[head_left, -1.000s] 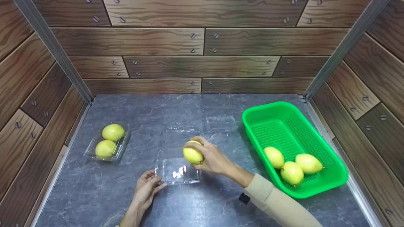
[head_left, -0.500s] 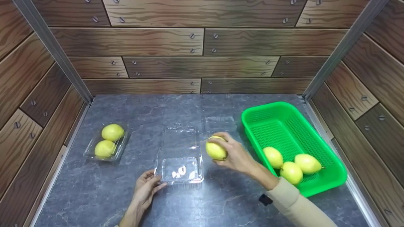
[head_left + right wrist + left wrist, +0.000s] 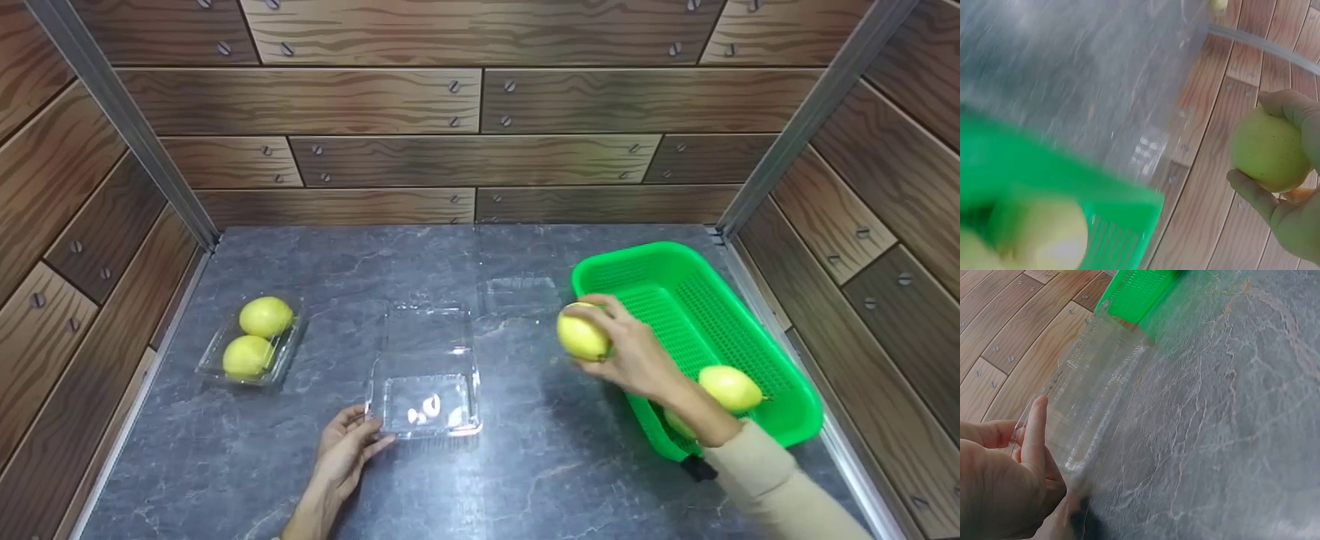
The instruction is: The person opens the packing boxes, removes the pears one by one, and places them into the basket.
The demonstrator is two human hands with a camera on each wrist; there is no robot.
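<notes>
Pear [image 3: 579,335], seemingly, between right-hand fingers [image 3: 1255,194]

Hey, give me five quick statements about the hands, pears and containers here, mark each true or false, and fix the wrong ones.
1. The green basket stands to the right of the open clear clamshell. True.
2. The left hand grips the green basket. False: it holds the edge of the open clear clamshell.
3. The right hand holds a yellow pear. True.
4. One pear lies in the open clear clamshell. False: no pear is in it.
5. Two pears sit in the clear container at far left. True.
</notes>
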